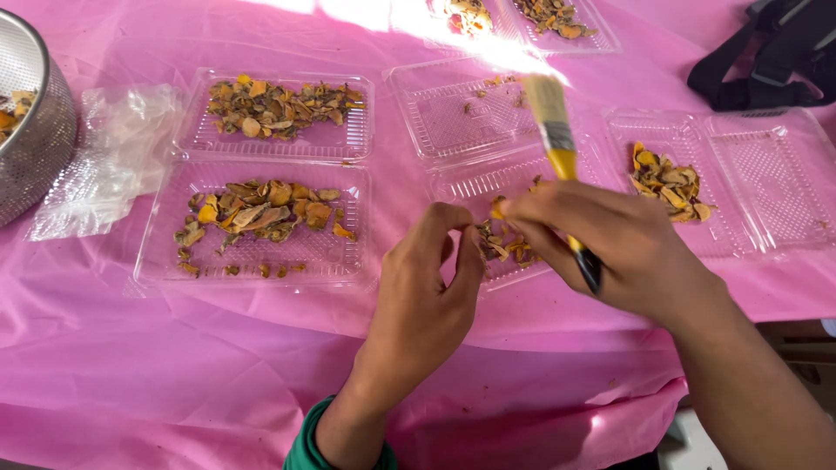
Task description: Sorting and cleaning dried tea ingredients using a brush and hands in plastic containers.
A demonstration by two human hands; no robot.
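A: R hand (610,248) gripping brush (562,157), bristles pointing up-away; fingers closed, also pinching orange chip (497,208)?

B: Yes; chip sitting between hands over clear tray (470,187). L hand (431,296) fingers curling closed beside it, holding nothing visible

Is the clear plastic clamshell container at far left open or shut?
Open. The clamshell container lies spread flat on the pink cloth, both halves facing up, each holding orange-brown dried pieces.
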